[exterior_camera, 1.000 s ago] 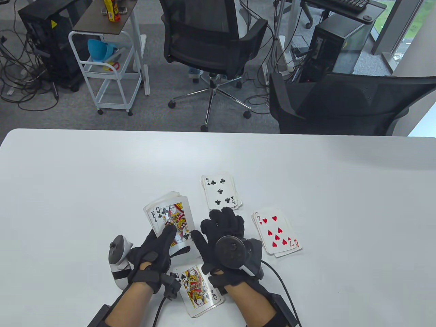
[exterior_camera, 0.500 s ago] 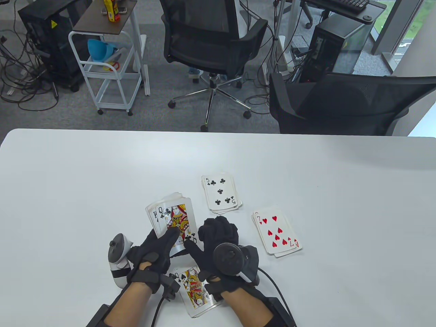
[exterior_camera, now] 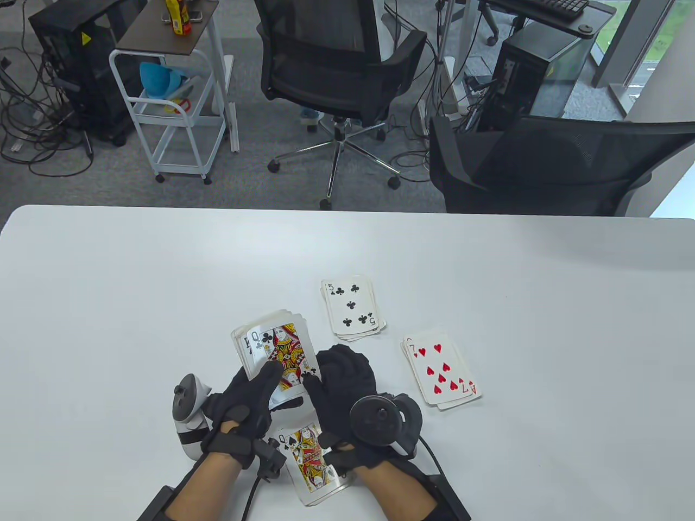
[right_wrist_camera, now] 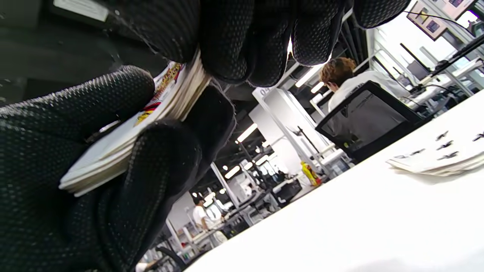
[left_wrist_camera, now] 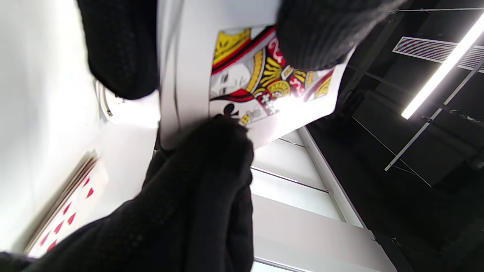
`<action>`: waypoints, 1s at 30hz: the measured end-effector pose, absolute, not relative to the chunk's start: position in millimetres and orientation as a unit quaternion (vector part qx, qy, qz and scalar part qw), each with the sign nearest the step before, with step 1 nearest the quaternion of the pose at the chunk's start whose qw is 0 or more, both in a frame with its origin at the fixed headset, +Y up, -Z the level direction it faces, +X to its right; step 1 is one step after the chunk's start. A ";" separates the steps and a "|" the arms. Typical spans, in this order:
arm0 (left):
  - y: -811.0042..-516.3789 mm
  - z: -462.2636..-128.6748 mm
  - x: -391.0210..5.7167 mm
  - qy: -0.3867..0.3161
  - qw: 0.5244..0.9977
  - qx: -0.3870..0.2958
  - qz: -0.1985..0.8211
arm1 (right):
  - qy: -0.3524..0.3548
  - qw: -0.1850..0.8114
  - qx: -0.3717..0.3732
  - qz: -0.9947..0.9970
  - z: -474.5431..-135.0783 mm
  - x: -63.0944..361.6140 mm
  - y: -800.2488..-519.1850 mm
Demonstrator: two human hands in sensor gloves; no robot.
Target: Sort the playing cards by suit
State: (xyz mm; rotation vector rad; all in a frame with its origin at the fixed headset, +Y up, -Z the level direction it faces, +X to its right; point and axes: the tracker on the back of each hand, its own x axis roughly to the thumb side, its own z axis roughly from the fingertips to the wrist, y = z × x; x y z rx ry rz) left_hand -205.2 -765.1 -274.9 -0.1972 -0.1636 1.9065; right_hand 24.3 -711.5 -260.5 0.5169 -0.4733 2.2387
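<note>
Cards fill both hands above the white desk (exterior_camera: 136, 282). The left hand (exterior_camera: 247, 401) grips a deck (exterior_camera: 274, 353) with its fingers (exterior_camera: 269, 374) curled round the near end, a queen of clubs (exterior_camera: 282, 353) face up on top and a king's corner showing just behind it. The right hand (exterior_camera: 342, 385) pinches the queen's right edge: its thumb lies on the card face near the lower corner, its fingers (right_wrist_camera: 242, 45) curl behind the stack. On the desk lie three piles: one topped by a five of clubs (exterior_camera: 352, 306) beyond the hands, one topped by a seven of hearts (exterior_camera: 441, 372) to the right, and a queen of spades (exterior_camera: 312, 458) between the wrists, partly hidden by them.
</note>
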 end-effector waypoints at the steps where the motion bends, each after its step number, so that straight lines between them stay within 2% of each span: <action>1: -764.9 -274.8 -204.2 -0.071 0.568 -0.089 0.815 | -0.190 0.387 0.200 0.880 -260.6 25.1 -710.7; 12: -766.8 -274.5 -203.1 -0.055 0.554 -0.091 0.826 | -0.174 0.368 0.166 0.898 -267.4 35.9 -712.6; 20: -769.3 -274.1 -206.4 -0.040 0.544 -0.089 0.834 | -0.150 0.366 0.172 0.902 -268.0 34.6 -711.4; 30: -769.0 -274.5 -207.7 -0.033 0.554 -0.093 0.827 | -0.132 0.371 0.176 0.902 -271.3 34.7 -714.8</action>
